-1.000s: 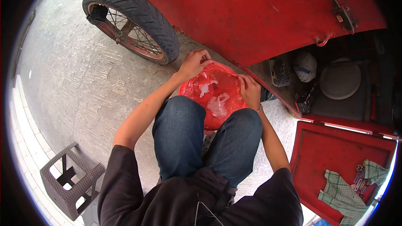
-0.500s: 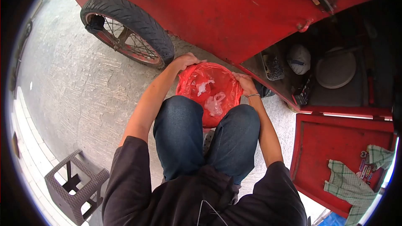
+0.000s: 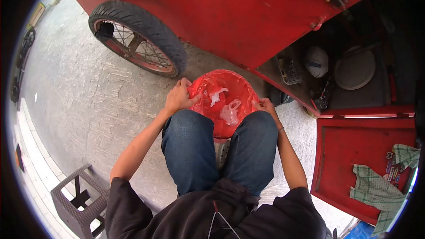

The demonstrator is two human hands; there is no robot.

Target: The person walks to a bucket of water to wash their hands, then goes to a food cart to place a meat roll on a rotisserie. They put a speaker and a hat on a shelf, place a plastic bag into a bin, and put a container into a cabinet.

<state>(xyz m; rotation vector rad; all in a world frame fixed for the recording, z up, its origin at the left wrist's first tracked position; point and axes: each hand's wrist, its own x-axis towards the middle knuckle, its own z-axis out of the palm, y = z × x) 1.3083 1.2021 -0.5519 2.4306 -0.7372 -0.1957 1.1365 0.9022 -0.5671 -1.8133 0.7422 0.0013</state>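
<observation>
A round bin lined with a red plastic bag (image 3: 228, 84) stands just beyond my knees. Inside it lie a white crumpled scrap (image 3: 217, 96) and a clear crumpled plastic bag (image 3: 230, 112). My left hand (image 3: 180, 96) pinches the bag's rim on the left side, fingers closed. On the right side of the rim, my right hand (image 3: 265, 106) has its fingers closed on the red bag's edge.
A red cart (image 3: 212, 17) with a spoked wheel (image 3: 139, 40) rises ahead. Its open compartment at right holds a round lid (image 3: 355, 69) and a tray (image 3: 290, 71). A checked cloth (image 3: 376, 188) hangs on the lowered red door (image 3: 341, 150). A woven-pattern stool (image 3: 82, 199) stands at lower left.
My left hand has moved down and back along the rim, nearer my left knee. My right hand has shifted slightly down and right along the rim.
</observation>
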